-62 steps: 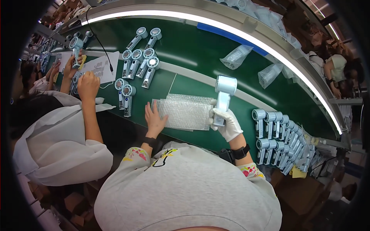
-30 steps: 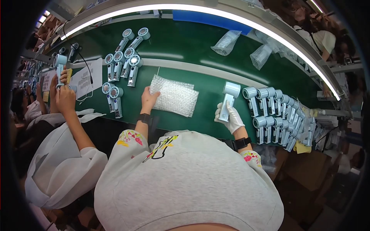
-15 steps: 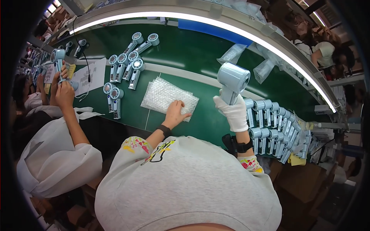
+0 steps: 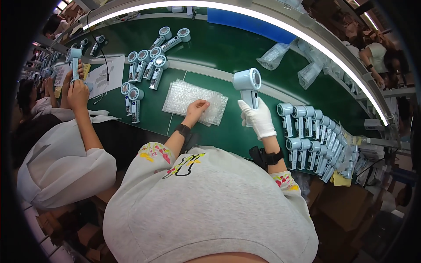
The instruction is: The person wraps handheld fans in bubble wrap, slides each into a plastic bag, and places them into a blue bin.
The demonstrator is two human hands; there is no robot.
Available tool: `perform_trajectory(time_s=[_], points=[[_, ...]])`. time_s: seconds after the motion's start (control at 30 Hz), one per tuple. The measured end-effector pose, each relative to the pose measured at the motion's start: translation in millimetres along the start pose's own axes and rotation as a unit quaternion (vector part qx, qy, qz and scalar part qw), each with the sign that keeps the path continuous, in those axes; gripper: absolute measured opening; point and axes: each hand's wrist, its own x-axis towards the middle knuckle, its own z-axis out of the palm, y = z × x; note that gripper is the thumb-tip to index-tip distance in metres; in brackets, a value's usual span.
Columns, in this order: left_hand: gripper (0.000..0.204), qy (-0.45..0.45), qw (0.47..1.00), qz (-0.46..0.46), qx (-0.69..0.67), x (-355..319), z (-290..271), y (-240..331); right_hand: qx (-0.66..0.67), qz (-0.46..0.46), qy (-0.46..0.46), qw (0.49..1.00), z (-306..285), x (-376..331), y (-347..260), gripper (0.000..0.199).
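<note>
My bare left hand (image 4: 195,111) is over a small stack of clear bubble wrap bags (image 4: 182,95) on the green bench. Its thumb and fingertips pinch the edge of the top bag, which lifts a little. In a white glove, my right hand (image 4: 259,119) is wrapped round the handle of a light blue handheld fan (image 4: 247,80). The fan is held upright above the bench, its round head on top and turned to the right. My palm hides part of the handle.
Rows of similar fans (image 4: 302,111) stand at the right. More fans (image 4: 155,61) lie left of the bags. Loose bubble bags (image 4: 272,56) are at the back, near a blue panel (image 4: 250,25). At the left a co-worker's hand (image 4: 78,94) holds another fan.
My right hand has brought the fan left, and its head has turned. My left fingers have gone from lying on the bags to pinching the top one's edge.
</note>
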Motion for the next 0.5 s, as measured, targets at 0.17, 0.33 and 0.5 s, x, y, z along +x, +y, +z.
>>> perform_trajectory(time_s=[0.17,0.33,0.5], points=[[0.019,-0.050,0.996,-0.076,-0.012,6.6,-15.2,12.0,-0.030,0.025,-0.207,0.978,43.4,26.3,60.0,0.045],[0.017,0.027,0.992,-0.112,-0.045,11.0,-28.2,7.6,-0.355,-0.095,-0.169,0.915,75.9,57.2,92.3,0.045],[0.011,0.050,0.953,0.190,0.232,-24.8,25.7,58.3,-0.488,-0.137,-0.172,0.845,90.4,57.6,75.6,0.049]])
